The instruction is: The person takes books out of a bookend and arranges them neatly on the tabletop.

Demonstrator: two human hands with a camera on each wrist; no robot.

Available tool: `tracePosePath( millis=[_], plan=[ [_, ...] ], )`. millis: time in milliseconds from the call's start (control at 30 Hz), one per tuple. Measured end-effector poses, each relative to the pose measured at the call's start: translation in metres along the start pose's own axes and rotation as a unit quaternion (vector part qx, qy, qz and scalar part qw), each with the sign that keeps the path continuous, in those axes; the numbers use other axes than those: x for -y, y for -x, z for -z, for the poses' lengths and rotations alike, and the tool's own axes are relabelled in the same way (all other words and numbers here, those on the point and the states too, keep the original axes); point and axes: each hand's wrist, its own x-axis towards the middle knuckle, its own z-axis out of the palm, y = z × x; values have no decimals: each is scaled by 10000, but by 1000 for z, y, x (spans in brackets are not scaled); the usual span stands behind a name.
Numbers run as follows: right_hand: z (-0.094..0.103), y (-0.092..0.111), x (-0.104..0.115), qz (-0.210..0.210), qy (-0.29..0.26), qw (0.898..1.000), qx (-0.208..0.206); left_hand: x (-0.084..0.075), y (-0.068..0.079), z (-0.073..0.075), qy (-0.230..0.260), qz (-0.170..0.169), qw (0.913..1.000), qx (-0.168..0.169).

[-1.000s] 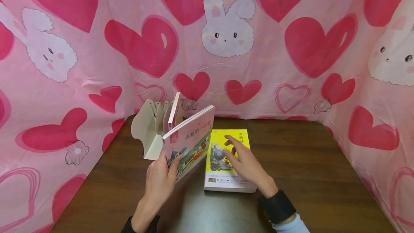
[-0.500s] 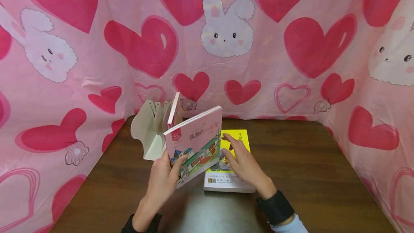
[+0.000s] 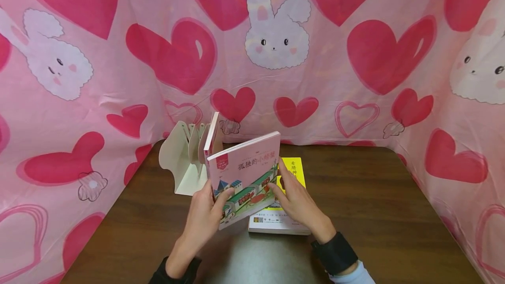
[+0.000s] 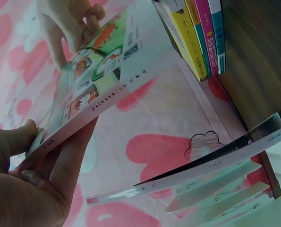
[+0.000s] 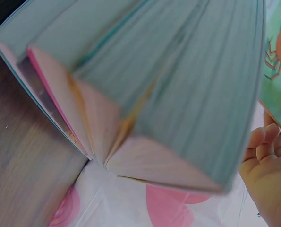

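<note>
My left hand (image 3: 207, 209) grips a thin pink picture book (image 3: 246, 161) by its left edge, thumb on the front cover. The book tilts upright, its cover facing me, with a crab and green train drawn on it. At its right edge is my right hand (image 3: 297, 198), thumb over the cover and fingers behind the edge. In the right wrist view my right hand's fingers (image 5: 268, 137) lie at the book's edge, beside the crab. Behind the picture book lies a stack of books topped by a yellow book (image 3: 293, 170), partly hidden by book and hand.
A cream desktop book rack (image 3: 183, 161) with several dividers stands at the back left. One slim book (image 3: 211, 133) leans upright in it. The stack's coloured spines (image 4: 204, 40) show in the left wrist view. Pink heart-and-rabbit cloth (image 3: 331, 86) surrounds the dark wooden table (image 3: 375, 196).
My left hand has carried the picture book to the right and turned its cover more toward me. Its right edge has come into my right hand, which has hardly moved.
</note>
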Motion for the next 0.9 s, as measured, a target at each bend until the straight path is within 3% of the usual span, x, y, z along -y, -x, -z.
tracePosePath(
  millis=[433, 700, 900],
  plan=[
    [0, 0, 1, 128, -154, 9998, 23, -3, -6, -5, 153, 84, 9996, 216],
    [2, 1, 1, 14, -75, 9999, 88, -7, -12, -2, -458, 607, 9959, 484],
    [2, 1, 2, -95, -6, 9999, 55, -10, -13, 3, -545, 682, 9938, 692]
  ],
)
